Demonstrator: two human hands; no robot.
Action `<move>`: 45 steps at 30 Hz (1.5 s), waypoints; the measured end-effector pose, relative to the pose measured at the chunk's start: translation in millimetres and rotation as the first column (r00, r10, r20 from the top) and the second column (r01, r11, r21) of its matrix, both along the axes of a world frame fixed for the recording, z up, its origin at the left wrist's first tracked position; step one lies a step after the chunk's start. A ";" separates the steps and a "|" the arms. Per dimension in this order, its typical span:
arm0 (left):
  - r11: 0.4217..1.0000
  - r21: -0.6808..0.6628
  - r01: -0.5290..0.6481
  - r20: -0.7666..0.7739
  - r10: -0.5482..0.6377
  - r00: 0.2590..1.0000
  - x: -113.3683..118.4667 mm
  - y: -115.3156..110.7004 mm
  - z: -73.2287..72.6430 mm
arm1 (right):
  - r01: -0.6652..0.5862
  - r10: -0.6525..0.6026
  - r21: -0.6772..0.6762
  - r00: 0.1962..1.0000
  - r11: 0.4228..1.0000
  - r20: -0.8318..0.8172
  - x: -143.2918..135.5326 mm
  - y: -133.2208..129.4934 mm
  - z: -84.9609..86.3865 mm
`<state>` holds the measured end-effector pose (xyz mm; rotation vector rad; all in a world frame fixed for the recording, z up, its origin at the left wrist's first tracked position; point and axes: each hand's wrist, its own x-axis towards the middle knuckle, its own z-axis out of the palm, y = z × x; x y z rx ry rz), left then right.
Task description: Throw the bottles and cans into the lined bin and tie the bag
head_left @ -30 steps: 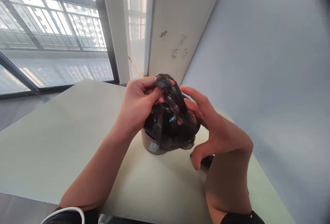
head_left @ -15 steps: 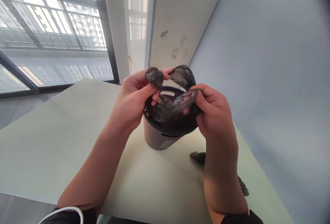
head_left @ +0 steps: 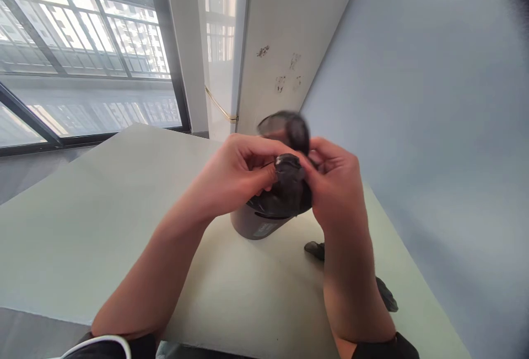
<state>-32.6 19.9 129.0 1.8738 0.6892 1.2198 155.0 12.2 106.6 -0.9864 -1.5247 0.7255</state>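
A thin, dark plastic bag (head_left: 289, 183) is bunched between my hands above a trash can (head_left: 253, 226). My left hand (head_left: 235, 174) pinches one gathered part of it between thumb and fingers. Close against it, my right hand (head_left: 336, 180) is closed on the bag's other side. A loose, blurred loop of the same film stands up behind the fingers. The can is brownish-grey with a dark rim, a slot and a pale label on its side. My hands and the bag hide most of its opening.
The can stands on a pale table (head_left: 248, 293). A dark crumpled plastic piece (head_left: 386, 294) lies partly behind my right forearm. Beyond the table are a white cabinet (head_left: 281, 28), a blue-white wall (head_left: 433, 128) on the right and a large window (head_left: 82, 45) on the left.
My left hand has moved right, bringing both hands together. The bag, stretched apart before, is now bunched between them and covers more of the can's opening.
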 end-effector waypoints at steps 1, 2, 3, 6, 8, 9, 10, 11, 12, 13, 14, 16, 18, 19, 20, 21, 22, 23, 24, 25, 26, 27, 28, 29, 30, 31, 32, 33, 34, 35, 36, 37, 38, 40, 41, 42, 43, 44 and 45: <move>1.000 0.004 -0.006 -0.009 0.006 1.000 2.0 0.2 -0.8 | -0.020 0.020 0.001 0.999 1.000 0.047 -2.0 -3.9 2.4; 1.000 0.004 -0.020 -0.012 0.020 1.000 3.9 0.6 -1.8 | -0.040 0.039 0.007 0.996 0.999 0.083 -3.7 -7.2 4.7; 0.999 0.000 -0.041 -0.006 0.041 0.999 5.7 1.2 -2.7 | -0.064 0.062 0.015 0.993 0.998 0.104 -4.9 -9.9 6.8; 0.989 -0.031 -0.142 0.058 0.144 0.988 10.3 3.4 -5.4 | -0.180 0.181 -0.022 0.978 0.984 0.100 -5.8 -13.9 11.3; 0.974 -0.040 -0.222 0.109 0.225 0.968 13.8 4.4 -7.7 | -0.259 0.265 -0.101 0.962 0.961 0.059 -5.0 -14.6 12.8; 0.965 -0.035 -0.259 0.126 0.261 0.957 15.9 4.5 -9.1 | -0.286 0.292 -0.141 0.956 0.948 0.023 -4.6 -14.7 13.2; 0.956 -0.026 -0.291 0.133 0.291 0.947 18.0 4.4 -10.7 | -0.302 0.303 -0.171 0.953 0.938 -0.023 -4.5 -14.8 13.5; 0.947 -0.014 -0.322 0.133 0.321 0.938 20.2 4.1 -12.3 | -0.307 0.298 -0.190 0.952 0.932 -0.076 -4.5 -14.9 13.7; 0.935 0.000 -0.355 0.132 0.352 0.927 22.2 3.6 -14.0 | -0.304 0.282 -0.203 0.951 0.931 -0.130 -4.7 -15.0 13.8; 0.920 0.013 -0.392 0.131 0.387 0.913 23.8 3.0 -15.6 | -0.295 0.260 -0.212 0.949 0.932 -0.176 -5.1 -15.2 13.9; 0.902 0.025 -0.430 0.131 0.424 0.896 25.1 2.5 -17.0 | -0.283 0.239 -0.219 0.949 0.934 -0.207 -5.7 -15.6 14.2; 0.869 0.048 -0.492 0.131 0.483 0.866 26.2 1.6 -18.8 | -0.265 0.219 -0.223 0.953 0.938 -0.211 -7.5 -17.4 15.1; 0.852 0.084 -0.517 0.109 0.508 0.855 25.4 1.2 -19.1 | -0.235 0.209 -0.214 0.968 0.948 -0.139 -10.0 -20.5 16.6; 0.851 0.105 -0.515 0.091 0.507 0.857 24.6 1.1 -18.8 | -0.206 0.191 -0.201 0.977 0.958 -0.093 -11.3 -22.4 17.5; 0.854 0.123 -0.506 0.070 0.501 0.863 23.5 1.1 -18.1 | -0.170 0.163 -0.184 0.985 0.968 -0.051 -12.4 -24.0 18.3; 0.861 0.135 -0.490 0.048 0.489 0.871 22.3 1.1 -17.2 | -0.131 0.129 -0.163 0.991 0.978 -0.018 -13.2 -25.3 18.7; 0.872 0.139 -0.470 0.028 0.471 0.882 21.0 1.1 -16.1 | -0.093 0.095 -0.141 0.996 0.986 0.005 -13.5 -25.8 18.7; 0.886 0.135 -0.444 0.007 0.447 0.895 19.7 1.0 -15.0 | -0.062 0.066 -0.122 0.998 0.991 0.023 -13.2 -25.6 18.0; 0.902 0.126 -0.413 -0.012 0.417 0.909 18.6 0.7 -13.8 | -0.038 0.043 -0.108 0.998 0.993 0.038 -12.1 -24.5 16.7; 0.917 0.116 -0.382 -0.026 0.387 0.922 17.6 0.2 -12.5 | -0.021 0.027 -0.102 0.998 0.995 0.052 -10.5 -22.7 14.8; 0.927 0.105 -0.359 -0.032 0.364 0.931 17.0 -0.5 -11.3 | -0.009 0.015 -0.101 0.998 0.995 0.062 -8.4 -20.5 12.4; 0.934 0.094 -0.343 -0.029 0.347 0.937 16.7 -1.7 -10.0 | 0.001 0.005 -0.102 0.998 0.995 0.062 -6.2 -18.0 9.9; 0.938 0.084 -0.336 -0.019 0.338 0.941 16.7 -3.2 -8.8 | 0.009 -0.004 -0.100 0.999 0.995 0.052 -4.1 -15.6 7.3; 0.939 0.078 -0.334 -0.006 0.336 0.942 17.1 -5.0 -7.6 | 0.015 -0.012 -0.095 0.999 0.995 0.034 -2.4 -13.6 5.1; 0.938 0.078 -0.338 0.005 0.339 0.941 17.7 -7.1 -6.5 | 0.019 -0.018 -0.088 1.000 0.996 0.015 -1.2 -12.1 3.3; 0.935 0.086 -0.344 0.009 0.345 0.939 18.3 -9.1 -5.7 | 0.022 -0.022 -0.083 1.000 0.996 0.000 -0.7 -11.2 2.1; 0.930 0.104 -0.353 0.007 0.354 0.935 19.0 -11.0 -5.3 | 0.027 -0.028 -0.080 1.000 0.996 -0.008 -0.8 -11.0 1.7; 0.922 0.129 -0.365 0.003 0.368 0.930 19.5 -12.4 -5.2 | 0.030 -0.031 -0.082 0.999 0.996 -0.010 -1.5 -11.3 2.0; 0.910 0.155 -0.383 0.002 0.388 0.922 19.8 -13.3 -5.6 | 0.031 -0.032 -0.087 0.999 0.996 -0.011 -2.5 -12.2 2.8; 0.897 0.179 -0.403 0.005 0.409 0.913 19.9 -13.5 -6.5 | 0.029 -0.030 -0.091 0.999 0.995 -0.013 -3.8 -13.5 4.1; 0.883 0.199 -0.424 0.012 0.431 0.902 20.0 -13.0 -7.7 | 0.021 -0.023 -0.093 1.000 0.995 -0.020 -5.2 -15.1 5.6; 0.868 0.219 -0.446 0.022 0.453 0.891 19.9 -11.9 -9.2 | 0.006 -0.008 -0.092 1.000 0.996 -0.026 -6.5 -16.8 7.1; 0.852 0.240 -0.465 0.030 0.473 0.881 19.8 -10.3 -10.9 | -0.017 0.014 -0.087 1.000 0.996 -0.028 -7.5 -18.5 8.5; 0.821 0.294 -0.490 0.029 0.504 0.863 19.8 -6.4 -14.0 | -0.060 0.060 -0.068 0.998 0.996 -0.006 -8.6 -21.4 10.7; 0.808 0.324 -0.493 0.017 0.516 0.856 20.1 -4.5 -15.2 | -0.071 0.072 -0.052 0.997 0.996 0.023 -8.6 -22.4 11.4; 0.796 0.354 -0.492 -0.004 0.527 0.850 20.5 -2.7 -16.0 | -0.072 0.074 -0.034 0.995 0.997 0.065 -8.4 -23.1 12.0; 0.785 0.380 -0.489 -0.031 0.539 0.842 21.1 -1.3 -16.3 | -0.061 0.062 -0.011 0.991 0.998 0.118 -8.0 -23.5 12.4; 0.776 0.402 -0.487 -0.060 0.553 0.831 21.8 -0.2 -16.1 | -0.044 0.041 0.015 0.984 0.999 0.176 -7.6 -23.7 12.7; 0.765 0.420 -0.489 -0.086 0.570 0.817 22.5 0.5 -15.5 | -0.023 0.013 0.044 0.972 0.999 0.233 -7.2 -23.7 12.9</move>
